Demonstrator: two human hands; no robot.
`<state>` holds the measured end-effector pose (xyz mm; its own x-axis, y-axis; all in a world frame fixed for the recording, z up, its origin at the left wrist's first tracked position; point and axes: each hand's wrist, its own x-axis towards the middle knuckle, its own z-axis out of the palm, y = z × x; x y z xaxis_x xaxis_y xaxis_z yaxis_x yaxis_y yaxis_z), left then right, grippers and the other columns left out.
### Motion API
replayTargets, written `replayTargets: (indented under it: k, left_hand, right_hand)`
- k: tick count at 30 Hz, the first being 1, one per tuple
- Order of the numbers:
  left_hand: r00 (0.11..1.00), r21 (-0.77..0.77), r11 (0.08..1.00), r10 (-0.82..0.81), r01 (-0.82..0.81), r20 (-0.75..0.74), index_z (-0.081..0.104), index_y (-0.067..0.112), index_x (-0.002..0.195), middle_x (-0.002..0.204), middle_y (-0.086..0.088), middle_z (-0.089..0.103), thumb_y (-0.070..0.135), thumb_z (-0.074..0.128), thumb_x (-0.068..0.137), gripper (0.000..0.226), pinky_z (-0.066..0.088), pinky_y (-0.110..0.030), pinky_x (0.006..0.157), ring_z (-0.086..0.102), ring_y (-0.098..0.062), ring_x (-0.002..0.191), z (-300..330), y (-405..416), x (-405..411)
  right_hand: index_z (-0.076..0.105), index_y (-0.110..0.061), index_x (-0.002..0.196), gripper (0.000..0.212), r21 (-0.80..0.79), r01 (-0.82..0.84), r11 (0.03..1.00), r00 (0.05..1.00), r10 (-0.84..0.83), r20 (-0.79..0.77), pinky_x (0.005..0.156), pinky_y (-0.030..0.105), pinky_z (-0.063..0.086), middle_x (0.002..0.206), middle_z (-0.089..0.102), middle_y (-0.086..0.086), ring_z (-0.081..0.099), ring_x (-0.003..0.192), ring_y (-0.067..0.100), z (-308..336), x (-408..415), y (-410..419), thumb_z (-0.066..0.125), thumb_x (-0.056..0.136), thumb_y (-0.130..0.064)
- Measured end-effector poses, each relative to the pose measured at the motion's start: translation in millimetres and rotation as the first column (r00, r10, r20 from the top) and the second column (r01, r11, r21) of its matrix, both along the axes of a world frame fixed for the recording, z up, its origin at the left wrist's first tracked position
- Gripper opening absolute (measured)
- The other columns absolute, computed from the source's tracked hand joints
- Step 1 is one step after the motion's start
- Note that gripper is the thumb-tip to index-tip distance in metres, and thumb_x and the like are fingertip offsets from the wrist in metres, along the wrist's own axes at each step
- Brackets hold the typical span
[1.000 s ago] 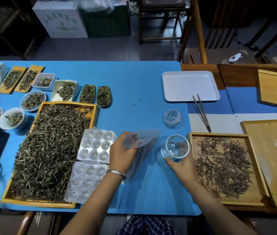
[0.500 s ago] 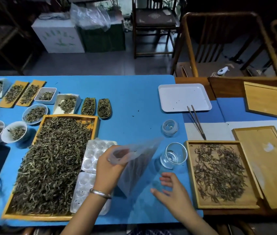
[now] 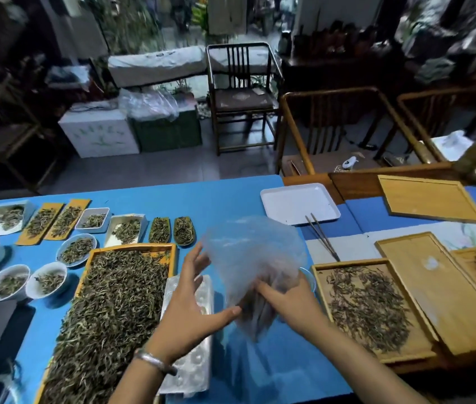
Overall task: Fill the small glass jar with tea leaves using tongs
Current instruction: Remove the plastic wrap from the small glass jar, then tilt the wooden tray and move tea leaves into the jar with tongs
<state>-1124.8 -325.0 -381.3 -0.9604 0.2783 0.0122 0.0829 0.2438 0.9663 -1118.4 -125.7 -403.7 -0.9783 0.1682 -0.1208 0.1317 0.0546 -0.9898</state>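
Tongs (image 3: 322, 236), thin metal, beside crinkled clear bag (image 3: 253, 258).

The plastic bag (image 3: 255, 258) is motion-blurred — it hides nearly all of the glass jar (image 3: 310, 276) — only a rim sliver shows.

On the blue table cover (image 3: 149, 196) stands a big wooden tray (image 3: 97, 287) full of green-brown loose leaves, with a clear plastic mould tray (image 3: 199, 357) just beside it. Behind it are small white bowls (image 3: 47, 279), flat wooden scoops (image 3: 53, 221) and paper boxes (image 3: 127, 227), each with some leaves. A white empty tray (image 3: 299, 202) lies farther back. Two bare wooden lids (image 3: 427, 198) lie at the right. Beyond the table stand dark wooden chairs (image 3: 242, 94) and a white box (image 3: 98, 134).
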Motion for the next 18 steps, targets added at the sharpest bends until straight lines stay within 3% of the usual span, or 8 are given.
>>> replayTargets:
  k: [3, 5, 7, 10, 12, 15, 16, 18]
  left_hand:
    - [0.991, -0.082, 0.991, -0.099, 0.106, 0.090, 0.012, 0.058, 0.138, 0.144, 0.024, 0.032, 0.052, 0.085, 0.049, 0.115, 0.029, -0.023, 0.110, 0.030, 0.016, 0.132, -6, 7, -2]
    - [0.970, -0.083, 0.975, -0.191, 0.205, 0.152, 0.023, 0.040, 0.142, 0.141, 0.019, 0.044, 0.052, 0.085, 0.049, 0.112, 0.034, -0.026, 0.110, 0.039, 0.008, 0.131, -12, 24, -2]
    - [0.958, -0.051, 0.966, -0.246, 0.255, 0.149, 0.048, 0.028, 0.129, 0.122, 0.019, 0.064, 0.047, 0.085, 0.051, 0.088, 0.046, -0.023, 0.098, 0.057, 0.001, 0.115, -17, 45, -3]
    - [0.962, -0.052, 0.964, -0.254, 0.260, 0.103, 0.068, 0.022, 0.103, 0.092, 0.018, 0.074, 0.049, 0.077, 0.051, 0.059, 0.047, -0.011, 0.076, 0.063, 0.011, 0.086, -17, 82, -3]
    - [0.964, -0.057, 0.963, -0.260, 0.263, 0.056, 0.070, 0.020, 0.102, 0.092, 0.014, 0.074, 0.049, 0.073, 0.054, 0.055, 0.048, -0.011, 0.073, 0.065, 0.005, 0.084, -18, 111, -4]
    - [0.958, -0.070, 0.956, -0.286, 0.286, 0.020, 0.067, 0.022, 0.100, 0.093, 0.005, 0.073, 0.044, 0.075, 0.061, 0.045, 0.055, -0.032, 0.077, 0.067, -0.017, 0.089, -18, 155, -4]
    - [0.954, -0.078, 0.951, -0.299, 0.298, 0.004, 0.066, 0.023, 0.099, 0.092, 0.004, 0.072, 0.045, 0.074, 0.062, 0.044, 0.055, -0.034, 0.076, 0.066, -0.017, 0.090, -18, 172, -3]
    - [0.949, -0.090, 0.947, -0.312, 0.308, -0.035, 0.064, 0.032, 0.093, 0.088, 0.012, 0.071, 0.050, 0.068, 0.059, 0.039, 0.051, -0.021, 0.069, 0.064, -0.001, 0.083, -17, 207, 2]
  right_hand:
    - [0.065, -0.022, 0.086, 0.027, 0.017, 0.010, 1.000, 1.000, -0.010, -0.024, 0.067, 0.006, 0.048, 0.079, 0.072, -0.025, 0.066, 0.079, -0.008, 18, 5, 18, 0.075, 0.077, 0.001]
    - [0.066, -0.022, 0.082, 0.028, 0.010, -0.013, 1.000, 0.999, 0.013, -0.035, 0.066, 0.008, 0.049, 0.076, 0.073, -0.022, 0.066, 0.075, -0.007, 32, 12, 30, 0.073, 0.077, 0.005]
    - [0.070, -0.024, 0.077, 0.031, 0.039, -0.047, 0.998, 0.998, 0.049, -0.042, 0.066, 0.008, 0.049, 0.077, 0.073, -0.021, 0.066, 0.075, -0.007, 44, 20, 45, 0.071, 0.077, 0.007]
    - [0.071, -0.028, 0.087, 0.021, 0.106, -0.077, 0.991, 0.992, 0.087, -0.090, 0.069, 0.009, 0.049, 0.087, 0.074, -0.015, 0.068, 0.084, -0.001, 59, 35, 69, 0.078, 0.075, -0.012]
    - [0.061, -0.031, 0.107, 0.047, 0.129, 0.012, 0.992, 0.993, 0.003, -0.122, 0.073, 0.011, 0.049, 0.102, 0.069, -0.019, 0.065, 0.094, -0.002, 62, 47, 89, 0.082, 0.065, -0.038]
    - [0.048, -0.046, 0.112, 0.074, 0.144, 0.238, 0.960, 0.968, -0.223, -0.116, 0.081, 0.022, 0.052, 0.110, 0.063, -0.021, 0.061, 0.105, 0.002, 56, 68, 122, 0.078, 0.049, -0.069]
    - [0.046, -0.048, 0.114, 0.078, 0.172, 0.281, 0.944, 0.957, -0.263, -0.121, 0.083, 0.027, 0.053, 0.113, 0.062, -0.017, 0.060, 0.108, 0.006, 53, 76, 132, 0.078, 0.047, -0.072]
    - [0.042, -0.044, 0.122, 0.090, 0.241, 0.350, 0.905, 0.936, -0.330, -0.119, 0.088, 0.037, 0.052, 0.122, 0.056, -0.010, 0.056, 0.114, 0.011, 48, 90, 151, 0.078, 0.045, -0.072]
